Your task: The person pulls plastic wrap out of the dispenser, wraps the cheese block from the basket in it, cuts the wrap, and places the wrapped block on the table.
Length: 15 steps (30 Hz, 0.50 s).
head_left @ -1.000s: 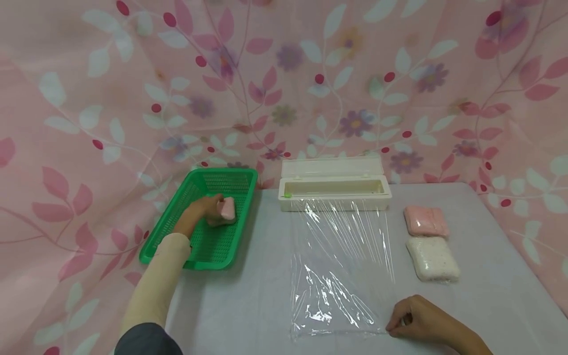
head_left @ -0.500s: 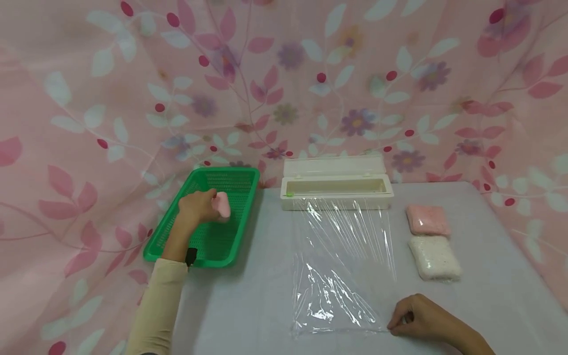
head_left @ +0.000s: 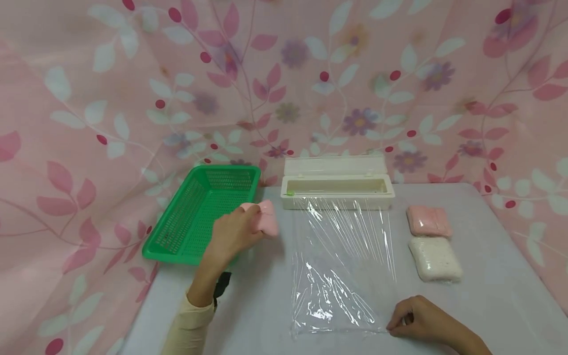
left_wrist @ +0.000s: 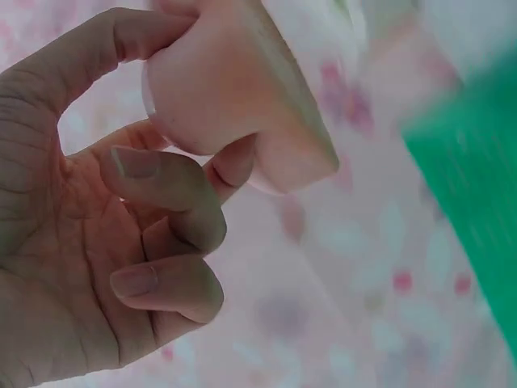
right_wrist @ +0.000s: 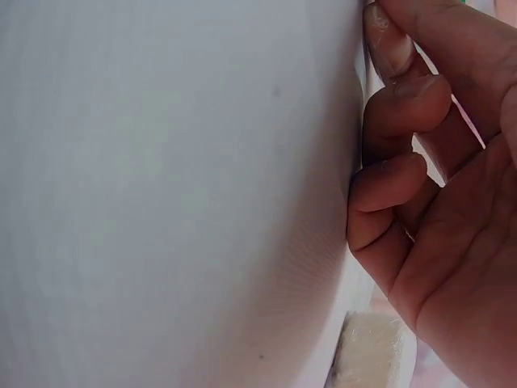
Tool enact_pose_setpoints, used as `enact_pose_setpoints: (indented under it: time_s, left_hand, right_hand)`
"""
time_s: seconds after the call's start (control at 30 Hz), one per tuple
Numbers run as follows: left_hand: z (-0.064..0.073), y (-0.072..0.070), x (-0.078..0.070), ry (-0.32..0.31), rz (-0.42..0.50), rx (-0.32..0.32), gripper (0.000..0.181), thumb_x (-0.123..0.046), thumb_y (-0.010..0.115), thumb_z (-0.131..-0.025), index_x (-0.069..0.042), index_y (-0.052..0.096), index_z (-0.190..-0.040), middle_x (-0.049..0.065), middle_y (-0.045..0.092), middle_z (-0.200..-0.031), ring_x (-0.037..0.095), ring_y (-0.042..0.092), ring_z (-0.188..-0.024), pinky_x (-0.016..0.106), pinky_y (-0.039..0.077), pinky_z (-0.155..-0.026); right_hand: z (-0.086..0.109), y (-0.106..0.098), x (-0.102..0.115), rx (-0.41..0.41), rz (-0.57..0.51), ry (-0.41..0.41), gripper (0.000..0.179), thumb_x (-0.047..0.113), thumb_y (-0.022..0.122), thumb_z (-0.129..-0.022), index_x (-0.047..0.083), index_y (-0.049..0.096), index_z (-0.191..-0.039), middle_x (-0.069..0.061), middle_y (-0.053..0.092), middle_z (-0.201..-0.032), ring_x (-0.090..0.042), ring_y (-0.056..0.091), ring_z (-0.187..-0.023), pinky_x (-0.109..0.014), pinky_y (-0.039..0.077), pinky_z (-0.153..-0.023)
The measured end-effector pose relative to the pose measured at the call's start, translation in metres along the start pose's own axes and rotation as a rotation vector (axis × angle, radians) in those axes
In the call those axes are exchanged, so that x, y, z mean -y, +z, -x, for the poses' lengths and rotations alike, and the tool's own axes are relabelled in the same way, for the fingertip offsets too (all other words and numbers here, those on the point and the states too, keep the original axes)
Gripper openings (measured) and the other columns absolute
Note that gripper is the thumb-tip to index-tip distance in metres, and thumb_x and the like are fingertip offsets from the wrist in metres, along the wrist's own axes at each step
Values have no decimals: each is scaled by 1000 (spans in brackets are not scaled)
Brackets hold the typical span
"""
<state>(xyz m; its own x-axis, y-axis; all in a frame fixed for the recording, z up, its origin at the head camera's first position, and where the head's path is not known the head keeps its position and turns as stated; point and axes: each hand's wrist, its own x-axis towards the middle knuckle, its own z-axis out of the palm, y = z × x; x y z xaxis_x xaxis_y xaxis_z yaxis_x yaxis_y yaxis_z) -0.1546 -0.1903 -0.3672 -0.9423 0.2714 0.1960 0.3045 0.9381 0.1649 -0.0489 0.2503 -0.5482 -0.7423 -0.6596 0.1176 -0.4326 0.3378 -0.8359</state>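
My left hand (head_left: 232,234) pinches a pink sponge (head_left: 266,219) between thumb and fingertips, in the air beside the basket's right rim. Close up in the left wrist view, the sponge (left_wrist: 218,89) has a notched side, and two fingers curl in below it. A sheet of cling film (head_left: 341,276) lies drawn out from a white dispenser box (head_left: 337,202) toward the front of the table. My right hand (head_left: 421,318) pinches the film's near right corner. In the right wrist view the right hand's (right_wrist: 452,178) fingers rest low against the white tabletop; the film hardly shows.
The green plastic basket (head_left: 175,217) stands at the table's left, with nothing seen in it. At the right lie a film-wrapped pink block (head_left: 428,221) and a film-wrapped white block (head_left: 436,259). Behind the open-lidded dispenser hangs a floral pink curtain (head_left: 310,88).
My left hand has lifted the pink sponge out of the green basket and carried it right, past the rim. The right hand stays at the film's corner.
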Motion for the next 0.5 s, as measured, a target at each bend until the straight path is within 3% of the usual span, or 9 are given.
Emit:
enact_pose_setpoints:
  time_s: [0.2,0.5]
  left_hand:
    - [4,42,-43,165,26,47,26,-26,72,-77,-19,52,-92,2,48,-71,20,46,-53,34,34,-45]
    - [6,84,-91,285,77,159,26,-29,71,-83,-21,55,-104,0,50,-76,16,47,-59,30,36,-49]
  right_hand:
    - [0,0,1,-10,18,-10,13,14,82,-78,25,78,-83,19,65,-73,7,50,-60,-18,42,-47]
    - [-1,1,2,-18,9,-26,13,13,82,-78,24,78,-84,18,65,-74,8,49,-60,-17,41,-47]
